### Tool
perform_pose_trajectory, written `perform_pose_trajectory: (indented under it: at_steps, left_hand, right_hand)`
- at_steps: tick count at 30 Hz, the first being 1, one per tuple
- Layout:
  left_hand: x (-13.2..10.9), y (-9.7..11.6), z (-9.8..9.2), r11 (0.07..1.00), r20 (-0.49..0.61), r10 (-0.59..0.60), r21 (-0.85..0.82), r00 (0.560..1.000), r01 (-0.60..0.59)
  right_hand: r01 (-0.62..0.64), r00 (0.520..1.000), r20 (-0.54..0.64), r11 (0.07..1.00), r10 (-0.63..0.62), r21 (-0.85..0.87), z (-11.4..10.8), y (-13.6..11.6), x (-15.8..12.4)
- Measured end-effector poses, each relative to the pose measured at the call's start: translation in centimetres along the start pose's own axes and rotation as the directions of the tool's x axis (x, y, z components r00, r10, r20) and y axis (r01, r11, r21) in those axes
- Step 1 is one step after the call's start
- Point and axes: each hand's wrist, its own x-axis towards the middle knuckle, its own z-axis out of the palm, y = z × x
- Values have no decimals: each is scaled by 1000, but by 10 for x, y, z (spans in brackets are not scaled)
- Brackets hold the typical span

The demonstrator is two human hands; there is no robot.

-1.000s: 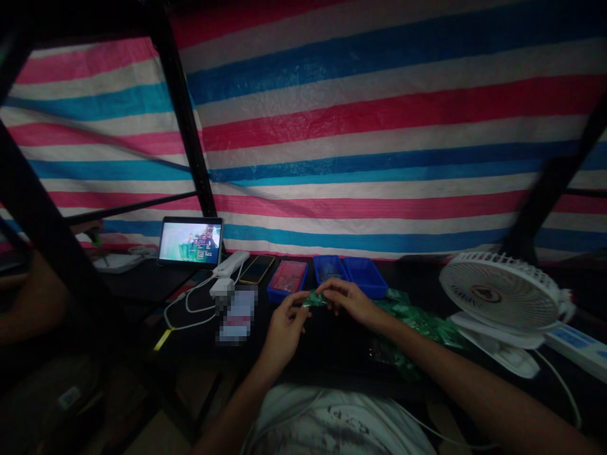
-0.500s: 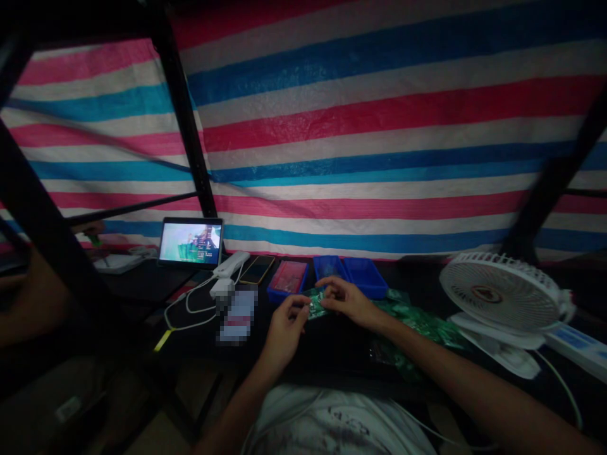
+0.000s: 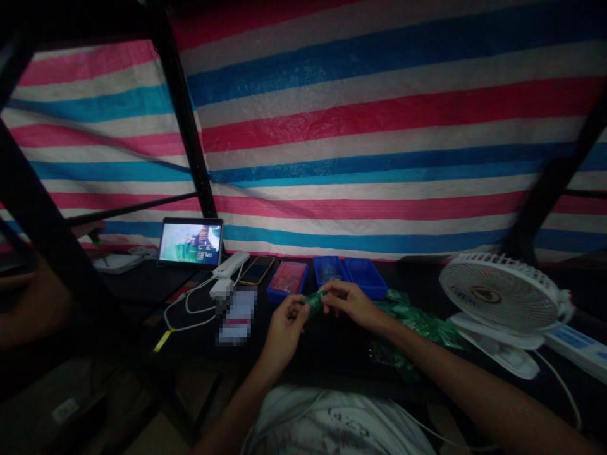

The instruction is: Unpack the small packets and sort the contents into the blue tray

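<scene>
A small green circuit board (image 3: 313, 304) is held above the dark table, tilted between my two hands. My left hand (image 3: 286, 317) grips its left end between thumb and fingers. At the right end my right hand (image 3: 348, 299) pinches the board's edge; whether a small part is also in those fingertips I cannot make out. Just behind the hands stand a blue bin with small parts (image 3: 329, 270) and another blue bin (image 3: 365, 278). Beside my right forearm lies a heap of green circuit boards (image 3: 427, 325).
A pink-filled blue tray (image 3: 288, 280), a phone (image 3: 257, 270), a white power strip with cables (image 3: 231, 264) and a lit tablet (image 3: 191, 243) stand leftward. At right is a white clip fan (image 3: 497, 297). Another person's arm (image 3: 35, 303) shows at far left, beyond a dark frame post.
The board has been tilted, so its pale, component-dotted face now looks darker and narrower. My right fingers have closed in at its right edge. The left hand has barely moved.
</scene>
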Motion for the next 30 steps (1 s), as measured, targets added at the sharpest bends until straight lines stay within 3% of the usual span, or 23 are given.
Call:
perform_pose_trajectory:
  at_steps: [13,19,30]
  left_hand:
    - [-1,11,1,999,-33,-34,4,999,34]
    - [-1,7,0,1000,-37,-24,-13,999,23]
    - [-1,9,-1,1000,-36,-18,14,999,18]
  right_hand:
    - [74,997,-34,997,-74,-19,-1,3,1]
    - [82,995,-62,993,-77,82,2,2,1]
    - [66,994,-88,996,-71,-59,1,2,2]
